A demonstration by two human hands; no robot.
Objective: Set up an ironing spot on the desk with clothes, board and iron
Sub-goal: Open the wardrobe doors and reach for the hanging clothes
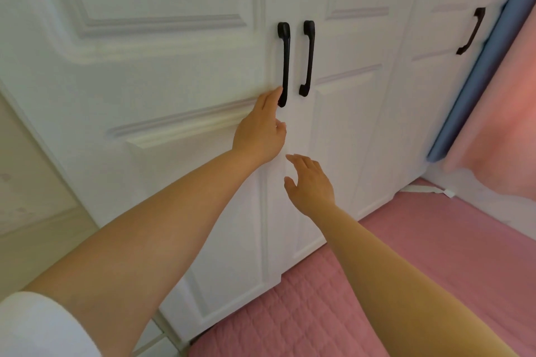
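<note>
Left hand [259,132] fingers extended, fingertips touching lower end of black handle [283,64] on shut white wardrobe door [162,66], right hand [310,182] spread below it, holding nothing, pink bed [420,255] beneath right arm, clothes, board, iron unseen.

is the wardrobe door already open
No, both white wardrobe doors sit flush and closed, with the left hand only reaching its fingertips to the left black handle.
</note>
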